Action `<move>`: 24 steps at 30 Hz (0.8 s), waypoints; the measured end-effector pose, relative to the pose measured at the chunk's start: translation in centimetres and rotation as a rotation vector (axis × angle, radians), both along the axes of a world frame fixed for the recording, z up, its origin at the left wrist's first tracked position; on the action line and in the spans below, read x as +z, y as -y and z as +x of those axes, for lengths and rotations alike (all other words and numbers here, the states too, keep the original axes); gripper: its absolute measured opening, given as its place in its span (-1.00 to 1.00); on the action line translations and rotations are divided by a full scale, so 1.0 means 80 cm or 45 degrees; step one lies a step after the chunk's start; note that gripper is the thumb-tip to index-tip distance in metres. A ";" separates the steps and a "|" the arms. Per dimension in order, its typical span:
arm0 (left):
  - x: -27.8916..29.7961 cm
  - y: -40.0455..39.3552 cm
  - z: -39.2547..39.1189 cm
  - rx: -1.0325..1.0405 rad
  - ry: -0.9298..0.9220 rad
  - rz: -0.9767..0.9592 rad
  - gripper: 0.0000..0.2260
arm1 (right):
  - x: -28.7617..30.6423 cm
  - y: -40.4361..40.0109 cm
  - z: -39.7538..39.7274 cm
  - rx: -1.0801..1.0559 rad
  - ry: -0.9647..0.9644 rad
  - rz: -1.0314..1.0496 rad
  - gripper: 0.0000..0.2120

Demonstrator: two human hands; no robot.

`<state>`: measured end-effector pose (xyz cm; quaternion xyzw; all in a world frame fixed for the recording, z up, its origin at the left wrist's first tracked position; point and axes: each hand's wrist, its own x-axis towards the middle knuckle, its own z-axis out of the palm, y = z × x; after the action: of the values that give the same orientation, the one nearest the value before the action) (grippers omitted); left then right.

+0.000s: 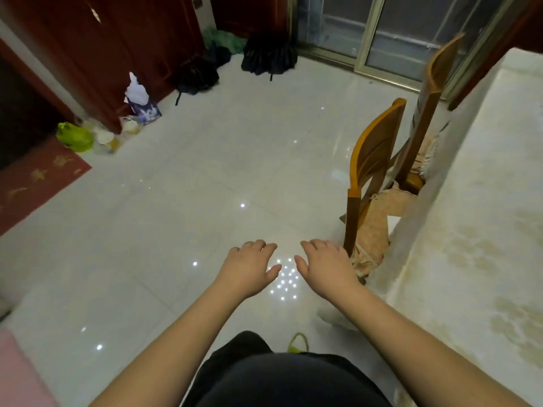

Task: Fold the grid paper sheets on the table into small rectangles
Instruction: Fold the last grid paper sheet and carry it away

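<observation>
Our left hand [249, 267] and right hand [327, 267] hover left of the counter [470, 230], each grip relaxed and empty. No paper shows; reaching blind, we risk bumping the chair [373, 171].

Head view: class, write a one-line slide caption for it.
Left hand and right hand, open and empty, held above a tiled floor beside the table; no grid paper visible.

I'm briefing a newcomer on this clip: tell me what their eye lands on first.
Two bare hands, left hand and right hand, held out empty, palms down, over the glossy tiled floor. To the right, wooden chairs are tucked against a table with a pale cloth; no grid paper shows.
</observation>
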<state>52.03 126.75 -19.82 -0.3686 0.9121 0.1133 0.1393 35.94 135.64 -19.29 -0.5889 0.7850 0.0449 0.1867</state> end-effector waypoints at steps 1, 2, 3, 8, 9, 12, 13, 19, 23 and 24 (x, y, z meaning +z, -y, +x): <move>0.000 0.014 -0.011 0.011 -0.013 0.004 -0.51 | 0.001 0.014 -0.006 -0.021 0.007 -0.003 -0.51; 0.001 0.029 -0.022 0.010 -0.024 0.005 -0.51 | 0.001 0.029 -0.012 -0.039 0.008 -0.005 -0.51; 0.000 0.046 -0.031 -0.002 -0.042 0.002 -0.51 | 0.000 0.044 -0.019 -0.052 0.008 -0.009 -0.51; -0.001 0.149 -0.060 -0.094 -0.107 -0.025 -0.50 | -0.012 0.127 -0.048 -0.104 -0.015 0.006 -0.50; -0.003 0.171 -0.065 -0.111 -0.123 -0.037 -0.51 | -0.015 0.146 -0.051 -0.117 -0.027 0.014 -0.50; -0.009 0.243 -0.079 -0.139 -0.154 -0.061 -0.52 | -0.024 0.211 -0.053 -0.150 -0.042 0.035 -0.50; -0.009 0.265 -0.082 -0.146 -0.149 -0.070 -0.53 | -0.025 0.235 -0.052 -0.159 -0.032 0.040 -0.51; 0.000 0.383 -0.095 -0.196 -0.147 -0.136 -0.58 | -0.006 0.371 -0.069 -0.273 -0.009 -0.002 -0.52; 0.000 0.451 -0.119 -0.268 -0.146 -0.147 -0.57 | 0.004 0.419 -0.098 -0.378 -0.018 -0.040 -0.52; 0.000 0.463 -0.128 -0.287 -0.154 -0.149 -0.55 | 0.006 0.427 -0.104 -0.395 -0.030 -0.048 -0.52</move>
<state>41.80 89.69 -19.83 -0.2638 0.9595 0.0657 0.0740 27.62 101.46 -18.84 -0.4635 0.8694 0.0078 0.1711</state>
